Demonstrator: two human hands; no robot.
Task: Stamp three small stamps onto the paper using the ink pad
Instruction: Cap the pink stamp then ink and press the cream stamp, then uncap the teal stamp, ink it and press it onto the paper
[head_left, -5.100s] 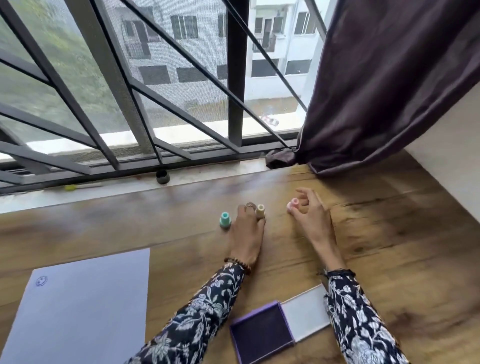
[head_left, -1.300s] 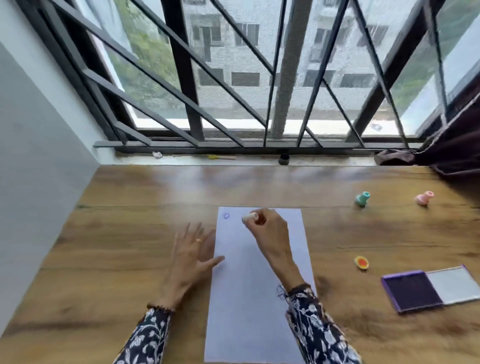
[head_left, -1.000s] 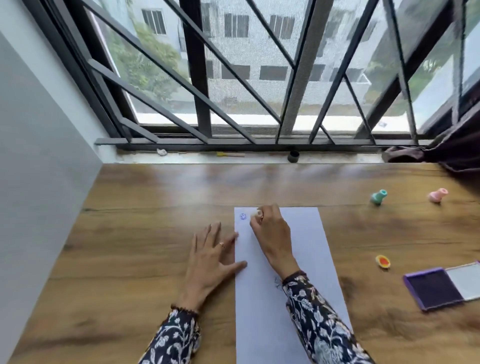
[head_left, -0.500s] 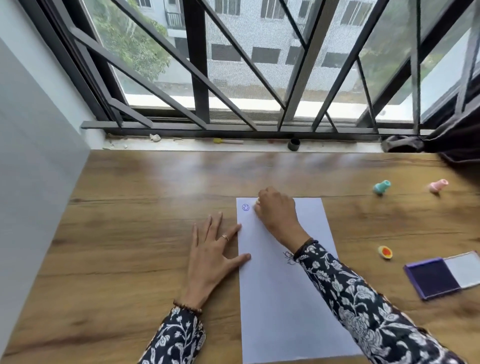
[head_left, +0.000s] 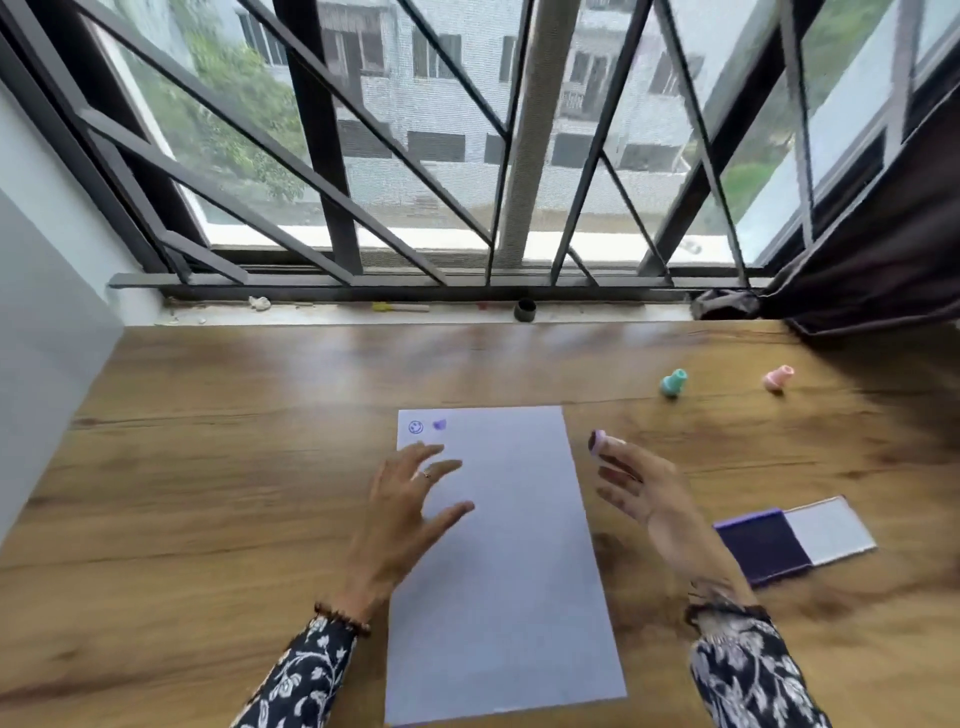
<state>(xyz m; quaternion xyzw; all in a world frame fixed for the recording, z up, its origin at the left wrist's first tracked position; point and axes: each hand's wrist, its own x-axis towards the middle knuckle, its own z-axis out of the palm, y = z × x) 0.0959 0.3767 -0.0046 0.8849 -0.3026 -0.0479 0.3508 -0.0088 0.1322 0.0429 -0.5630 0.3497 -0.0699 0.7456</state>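
A white sheet of paper (head_left: 498, 561) lies on the wooden table, with two purple marks side by side in its top left corner: a smiley (head_left: 415, 427) and a solid blot (head_left: 439, 424). My left hand (head_left: 410, 504) rests flat on the paper's left edge, fingers spread. My right hand (head_left: 631, 486) hovers just right of the paper, pinching a small stamp (head_left: 598, 441) whose inked purple face points left. The open purple ink pad (head_left: 763, 545) with its white lid (head_left: 828, 530) lies to the right. A teal stamp (head_left: 674, 383) and a pink stamp (head_left: 777, 377) stand further back on the right.
The window sill (head_left: 415, 312) with a small black cap (head_left: 525, 310) and a yellow marker (head_left: 400, 307) runs along the table's far edge, below a barred window. A dark curtain (head_left: 872, 249) hangs at the right. A grey wall (head_left: 47, 322) bounds the left.
My right hand has lifted the stamp off the paper's top left corner and moved right, off the sheet. A second purple mark now shows beside the smiley. My left hand stays on the paper.
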